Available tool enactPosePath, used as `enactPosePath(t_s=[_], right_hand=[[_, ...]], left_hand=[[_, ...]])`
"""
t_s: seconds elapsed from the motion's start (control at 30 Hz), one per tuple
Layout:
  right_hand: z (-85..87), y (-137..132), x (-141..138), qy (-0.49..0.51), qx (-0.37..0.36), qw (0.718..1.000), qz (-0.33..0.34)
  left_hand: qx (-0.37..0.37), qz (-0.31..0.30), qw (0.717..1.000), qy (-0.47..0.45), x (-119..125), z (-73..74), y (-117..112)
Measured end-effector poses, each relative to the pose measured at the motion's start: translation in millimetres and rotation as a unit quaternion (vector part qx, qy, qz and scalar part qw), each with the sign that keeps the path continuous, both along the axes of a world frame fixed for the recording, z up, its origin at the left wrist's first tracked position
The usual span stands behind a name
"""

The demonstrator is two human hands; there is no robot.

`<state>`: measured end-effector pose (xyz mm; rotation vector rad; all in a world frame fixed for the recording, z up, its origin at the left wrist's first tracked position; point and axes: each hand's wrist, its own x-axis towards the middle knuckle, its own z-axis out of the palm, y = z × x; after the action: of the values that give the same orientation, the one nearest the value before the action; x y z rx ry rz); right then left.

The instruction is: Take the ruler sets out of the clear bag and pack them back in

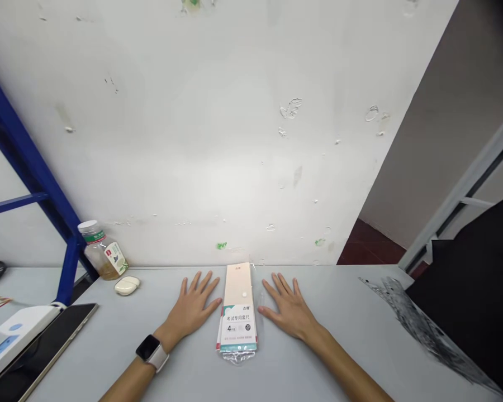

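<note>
Grey tabletop (360, 340), lower centre: packaged ruler set (237, 318) lying flat just between left hand (191, 309) and right hand (287, 309), both palms down, fingers spread, gripping nothing. Pack judged light, stiff, slippery in plastic sleeve (237, 355); best pinched along long edges (255, 312)

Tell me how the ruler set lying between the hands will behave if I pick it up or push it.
The ruler set will probably feel stiff and light for its size, since it lies flat, straight and thin. The crinkled end of its clear plastic sleeve may flop, and the glossy sleeve could slide easily across the smooth grey table.
</note>
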<state>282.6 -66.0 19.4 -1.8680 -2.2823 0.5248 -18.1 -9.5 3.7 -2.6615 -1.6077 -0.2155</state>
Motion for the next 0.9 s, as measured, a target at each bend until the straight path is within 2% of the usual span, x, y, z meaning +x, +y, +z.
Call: enactPosePath(t_s=[0.2,0.53,0.77,0.9], right_hand=[[0.5,-1.0,0.0,0.011,0.011,1.0,0.001],[2.8,-1.3,0.3,0.019,0.014,1.0,0.003],[-0.8,-0.5,0.7,0.008,0.027,1.0,0.003],[-1.9,-0.6,0.9,0.009,0.03,1.0,0.002]], left_hand=[[-0.024,0.01,1.0,0.01,1.4,5.5,-1.2],[-0.027,0.008,1.0,0.006,0.3,6.2,-0.6],[-0.007,-0.005,1.0,-0.005,-1.9,0.9,1.6],[-0.024,0.002,1.0,-0.005,-0.7,2.9,0.0]])
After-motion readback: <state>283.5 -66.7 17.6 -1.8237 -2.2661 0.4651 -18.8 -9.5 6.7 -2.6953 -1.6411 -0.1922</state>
